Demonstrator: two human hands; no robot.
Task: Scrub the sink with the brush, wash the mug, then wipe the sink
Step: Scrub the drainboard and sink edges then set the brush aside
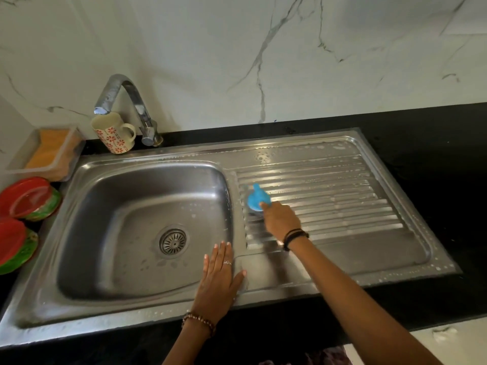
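The steel sink [79,259] has a deep basin on the left and a ribbed, soapy drainboard [342,201] on the right. My right hand [279,219] grips a blue brush [257,198] and holds it down on the left end of the drainboard. My left hand [218,280] lies flat with straight fingers on the sink's front rim, between basin and drainboard. A cream mug [113,135] with red flower prints stands at the sink's back left corner, under the tap [123,101].
A clear tray with an orange sponge [50,148] sits left of the mug. Red and green plates [29,198] are stacked at the left edge. Black countertop [434,133] surrounds the sink. The drain strainer [173,242] is in the basin floor.
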